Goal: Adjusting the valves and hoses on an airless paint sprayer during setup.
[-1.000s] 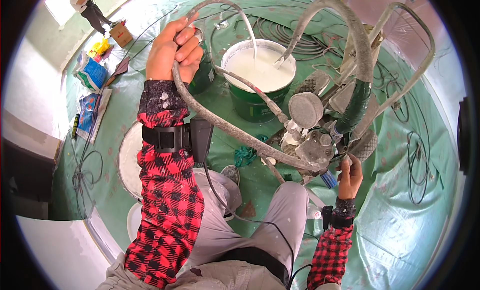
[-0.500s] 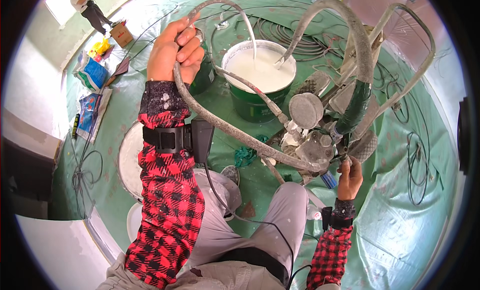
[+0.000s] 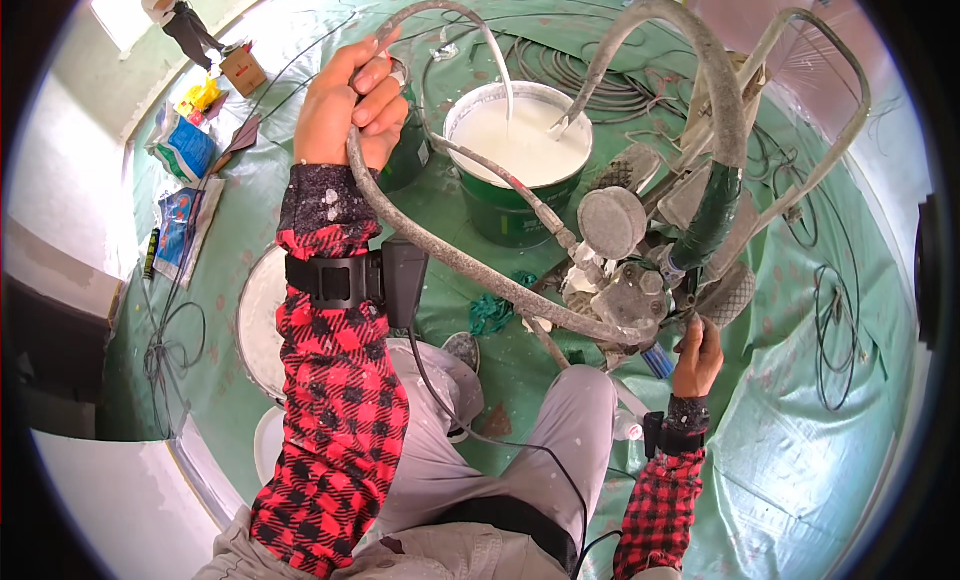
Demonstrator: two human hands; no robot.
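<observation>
My left hand (image 3: 352,105) is raised and closed around a spattered grey hose (image 3: 450,270). From my grip the hose arches over, and its paler end hangs into a green bucket (image 3: 515,212) of white paint (image 3: 515,140). The hose's other end runs down to a paint-crusted pump machine (image 3: 625,295) in front of my knees. A thick grey suction hose (image 3: 722,90) bends from the bucket down to the same machine. Low on the pump's right side, my right hand (image 3: 697,355) pinches a small part that its fingers mostly cover.
A second dark green bucket (image 3: 408,155) stands behind my left wrist. A large white round lid or tub (image 3: 262,320) lies left of my forearm. Coiled hoses (image 3: 600,80) and black cables (image 3: 838,330) lie on the green sheeting. Far left are bags (image 3: 182,145), a cardboard box (image 3: 243,72) and a standing person (image 3: 183,25).
My right hand has shifted very slightly at the pump's side. My left hand and the hose stay where they were.
</observation>
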